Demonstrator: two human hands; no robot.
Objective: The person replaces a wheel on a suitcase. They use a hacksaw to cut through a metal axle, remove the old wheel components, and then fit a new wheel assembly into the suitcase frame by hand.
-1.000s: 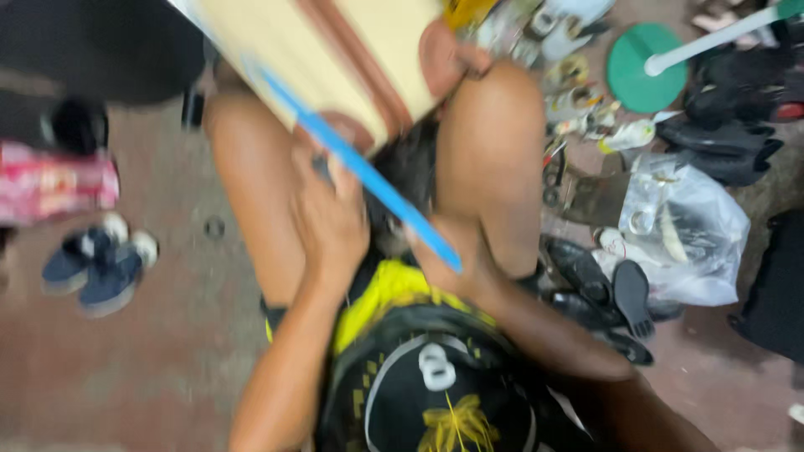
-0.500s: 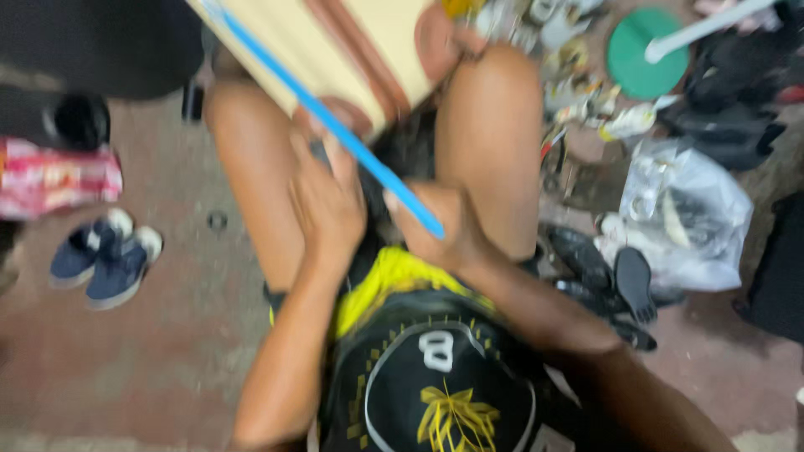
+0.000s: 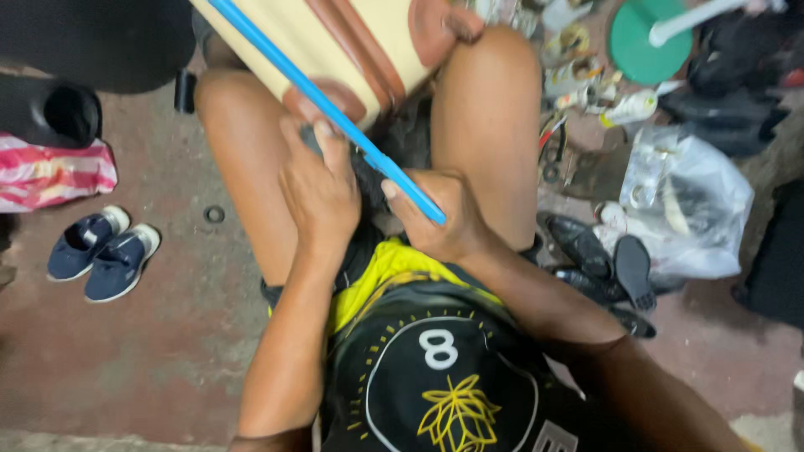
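Head view: cream bag (image 3: pixel 352 42), brown-trimmed, blue strap (image 3: pixel 327 105).

This looks like a small shoe and bag repair spot on the ground. The floor (image 3: pixel 151 351) is bare, worn, reddish concrete. A pair of small blue shoes (image 3: pixel 100 254) sits on it at one side. On the other side lie black shoes (image 3: pixel 605 269), a clear plastic bag (image 3: pixel 691 201) with things inside, and a messy heap of little tools and scraps (image 3: pixel 578 92). A green round stand (image 3: pixel 649 42) is near them.
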